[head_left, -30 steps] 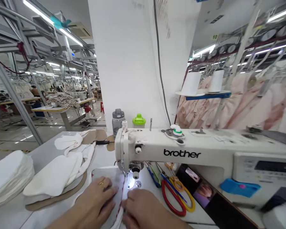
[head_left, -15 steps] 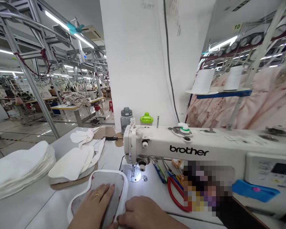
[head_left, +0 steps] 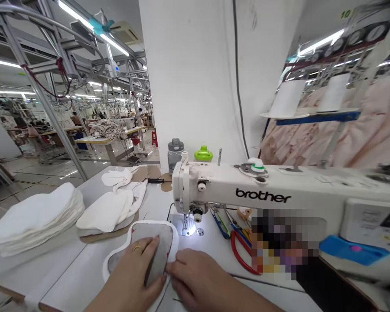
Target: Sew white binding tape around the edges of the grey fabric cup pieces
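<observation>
The white "brother" sewing machine [head_left: 263,184] has a curved grey fabric panel with a white border [head_left: 162,242] lying in front of its needle, slightly left. The left hand [head_left: 134,271] lies on the panel, fingers extended, thumb apart. The right hand [head_left: 198,275] touches the border with curled fingers; whether they pinch it, I cannot tell. Well left of the machine sits a stack of white, rounded fabric pieces [head_left: 39,216].
</observation>
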Action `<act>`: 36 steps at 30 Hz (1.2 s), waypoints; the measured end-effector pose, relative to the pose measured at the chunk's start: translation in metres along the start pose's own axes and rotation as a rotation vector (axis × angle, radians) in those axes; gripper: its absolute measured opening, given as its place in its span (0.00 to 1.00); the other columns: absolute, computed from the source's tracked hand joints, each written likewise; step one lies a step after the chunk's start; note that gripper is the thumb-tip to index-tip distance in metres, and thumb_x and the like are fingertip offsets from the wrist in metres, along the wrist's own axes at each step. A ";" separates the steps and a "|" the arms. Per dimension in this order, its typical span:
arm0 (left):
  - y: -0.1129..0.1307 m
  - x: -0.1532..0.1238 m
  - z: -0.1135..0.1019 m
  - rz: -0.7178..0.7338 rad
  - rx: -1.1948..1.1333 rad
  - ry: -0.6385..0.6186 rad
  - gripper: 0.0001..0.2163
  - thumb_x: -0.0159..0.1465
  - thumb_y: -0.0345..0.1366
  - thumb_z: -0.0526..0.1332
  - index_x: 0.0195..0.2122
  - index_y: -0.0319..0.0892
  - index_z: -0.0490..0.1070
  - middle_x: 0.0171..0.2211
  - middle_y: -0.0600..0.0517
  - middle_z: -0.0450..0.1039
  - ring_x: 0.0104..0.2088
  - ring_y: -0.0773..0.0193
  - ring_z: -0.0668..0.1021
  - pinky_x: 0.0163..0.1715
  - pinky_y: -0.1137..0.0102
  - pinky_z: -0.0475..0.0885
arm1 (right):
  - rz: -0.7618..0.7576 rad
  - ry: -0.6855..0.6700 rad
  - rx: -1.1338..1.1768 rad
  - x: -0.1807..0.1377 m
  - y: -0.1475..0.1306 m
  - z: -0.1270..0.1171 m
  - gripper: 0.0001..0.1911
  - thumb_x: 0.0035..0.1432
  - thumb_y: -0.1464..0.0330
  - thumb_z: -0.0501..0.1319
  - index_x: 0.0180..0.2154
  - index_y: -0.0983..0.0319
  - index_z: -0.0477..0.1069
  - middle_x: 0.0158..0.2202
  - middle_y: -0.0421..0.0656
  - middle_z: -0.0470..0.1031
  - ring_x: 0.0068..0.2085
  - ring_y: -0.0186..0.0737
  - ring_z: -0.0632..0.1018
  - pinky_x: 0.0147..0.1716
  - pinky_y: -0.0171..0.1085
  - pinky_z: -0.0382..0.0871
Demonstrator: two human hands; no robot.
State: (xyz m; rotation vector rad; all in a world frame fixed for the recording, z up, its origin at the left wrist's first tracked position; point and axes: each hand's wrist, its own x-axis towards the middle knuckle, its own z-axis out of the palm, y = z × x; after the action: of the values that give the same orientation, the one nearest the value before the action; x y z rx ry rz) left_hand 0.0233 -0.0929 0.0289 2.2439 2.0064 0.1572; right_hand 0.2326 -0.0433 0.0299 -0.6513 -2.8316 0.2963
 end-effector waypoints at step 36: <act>0.006 -0.020 -0.028 0.264 0.312 0.464 0.16 0.60 0.24 0.48 0.43 0.45 0.70 0.28 0.56 0.73 0.22 0.62 0.78 0.20 0.68 0.66 | -0.003 -0.079 -0.038 0.004 -0.019 0.012 0.16 0.64 0.67 0.55 0.52 0.59 0.72 0.40 0.45 0.76 0.39 0.47 0.76 0.32 0.41 0.62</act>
State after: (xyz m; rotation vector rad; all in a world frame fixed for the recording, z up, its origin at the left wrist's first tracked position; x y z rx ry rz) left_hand 0.0224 -0.1129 0.0579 2.8913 2.0407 0.4582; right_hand 0.2184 -0.0598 0.0235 -0.6565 -2.9197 0.2746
